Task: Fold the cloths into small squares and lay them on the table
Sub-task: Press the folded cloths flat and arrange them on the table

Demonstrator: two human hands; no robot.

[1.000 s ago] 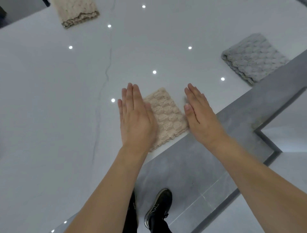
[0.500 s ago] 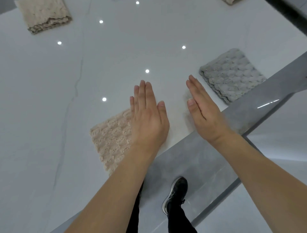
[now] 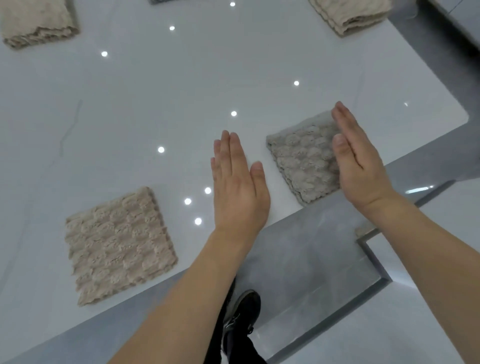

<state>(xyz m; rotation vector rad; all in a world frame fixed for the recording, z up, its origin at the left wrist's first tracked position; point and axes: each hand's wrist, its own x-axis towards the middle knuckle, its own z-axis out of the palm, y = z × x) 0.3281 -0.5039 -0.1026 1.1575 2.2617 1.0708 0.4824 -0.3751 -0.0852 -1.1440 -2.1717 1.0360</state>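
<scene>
A folded beige cloth lies square near the front edge of the white table, to the left of both hands. A folded grey cloth lies further right by the same edge. My left hand hovers flat, fingers straight, over bare table between the two cloths. My right hand is held edge-on with straight fingers over the grey cloth's right side, hiding that part. Neither hand holds anything.
Another folded beige cloth sits at the far left, and one more at the far right corner. A dark cloth edge shows at the top. Below the table edge are grey floor tiles and my shoe.
Both hands left the beige cloth and moved right along the table edge. The right hand now reaches over the grey cloth; the view shifted right too.
</scene>
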